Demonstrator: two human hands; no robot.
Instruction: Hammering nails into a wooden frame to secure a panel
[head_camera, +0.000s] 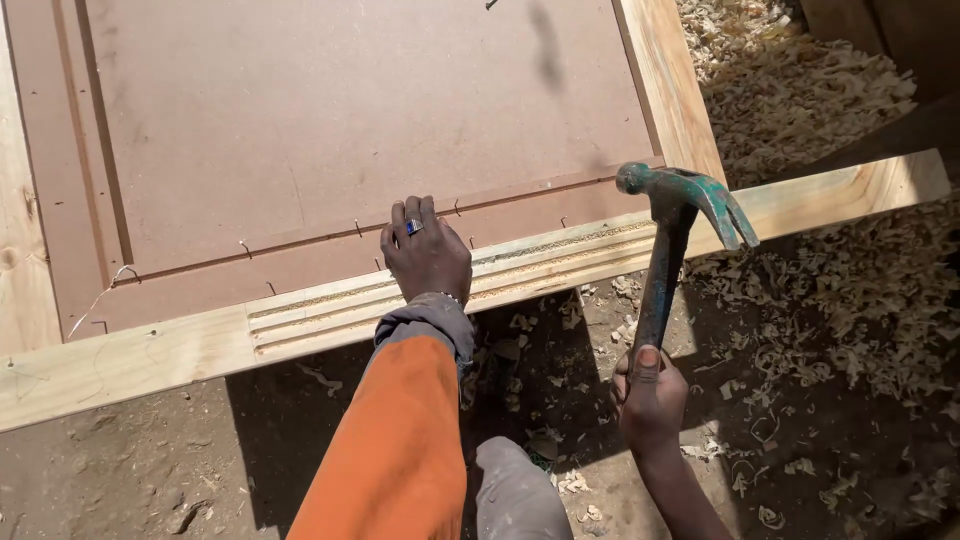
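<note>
While the left hand (426, 252) lies flat, fingers spread and gripping nothing, on the brown panel (330, 120) and the grooved wooden rail (200, 340) of the frame, the right hand (648, 395) is clenched round the lower end of a claw hammer (672, 225). Its green head stands raised above and well to the right of the left hand, over the rail. Small bent nails (245, 247) stick up from the panel just beside the left fingers. Wood shavings (860, 300) cover the ground right of the hammer hand.
</note>
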